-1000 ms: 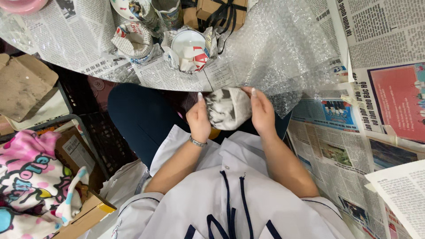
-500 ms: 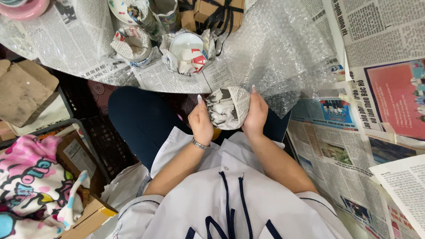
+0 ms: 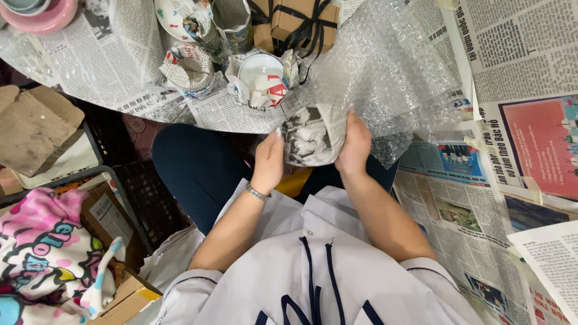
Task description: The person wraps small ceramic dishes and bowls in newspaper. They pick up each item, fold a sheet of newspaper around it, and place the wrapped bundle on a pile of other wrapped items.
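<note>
A round object wrapped in newspaper (image 3: 310,137) sits between both palms at the table edge. My left hand (image 3: 268,161) presses its left side, and a bracelet shows on that wrist. My right hand (image 3: 354,144) cups the right side, fingers up against the paper. A sheet of bubble wrap (image 3: 385,66) lies just behind and to the right of the bundle, touching my right fingers. What is inside the paper is hidden.
Several newspaper-wrapped cups (image 3: 260,78) stand on the newspaper-covered table (image 3: 108,66), with a brown box tied in black ribbon (image 3: 301,21) behind. A pink bowl (image 3: 42,15) sits far left. Cardboard (image 3: 33,126), a black crate (image 3: 144,192) and a patterned cloth (image 3: 42,247) lie lower left.
Both hands have lifted the wrapped bundle slightly toward the bubble wrap and closed tighter around its sides.
</note>
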